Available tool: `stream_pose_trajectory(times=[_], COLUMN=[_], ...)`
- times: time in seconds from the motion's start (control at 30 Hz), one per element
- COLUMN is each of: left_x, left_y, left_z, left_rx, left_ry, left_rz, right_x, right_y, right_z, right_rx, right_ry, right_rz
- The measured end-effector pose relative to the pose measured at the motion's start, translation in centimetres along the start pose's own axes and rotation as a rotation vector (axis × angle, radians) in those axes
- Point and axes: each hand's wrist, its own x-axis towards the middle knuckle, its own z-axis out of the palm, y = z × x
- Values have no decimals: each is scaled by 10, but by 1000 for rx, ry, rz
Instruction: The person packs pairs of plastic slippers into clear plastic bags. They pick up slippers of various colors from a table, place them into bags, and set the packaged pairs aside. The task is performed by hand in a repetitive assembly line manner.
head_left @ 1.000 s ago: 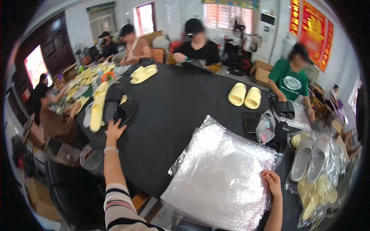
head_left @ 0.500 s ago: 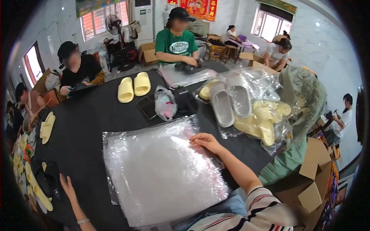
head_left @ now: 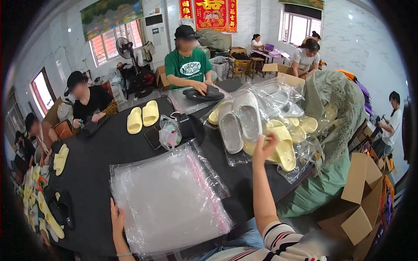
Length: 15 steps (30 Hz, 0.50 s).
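A stack of clear plastic bags (head_left: 170,204) lies at the near edge of the black table, a pink strip along its right side. My left hand (head_left: 116,217) is beside the stack's left edge, fingers stretched out and thumb touching the plastic. My right hand (head_left: 264,148) is raised right of the stack, fingers apart and holding nothing I can see. Just beyond it is a pile of bagged slippers, with a grey pair (head_left: 230,132) at its left and yellow slippers (head_left: 285,150) showing through the plastic.
A yellow slipper pair (head_left: 142,117), a phone (head_left: 152,137) and a small knotted bag (head_left: 169,132) sit mid-table. Across it, a person in green (head_left: 190,65) handles a dark slipper (head_left: 203,93). A green sack (head_left: 335,104) and open carton (head_left: 355,209) stand at right.
My right hand has left the bags and moved right toward the bagged slippers. My left hand has come right to the stack's left edge. Across the table, a dark slipper now lies flatter on plastic.
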Motion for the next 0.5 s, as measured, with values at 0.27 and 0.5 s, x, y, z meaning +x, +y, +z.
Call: stream_pose_trajectory(times=[0.27,0.5], left_x=[14,15], left_y=[-20,-14], left_z=[-15,6], left_rx=[472,968], left_ry=[-50,4], left_rz=[-12,-33], right_x=[10,6], right_y=[14,5], right_z=[-23,-36], right_rx=[-327,-561], right_ry=[-291,-812], right_rz=[-47,174])
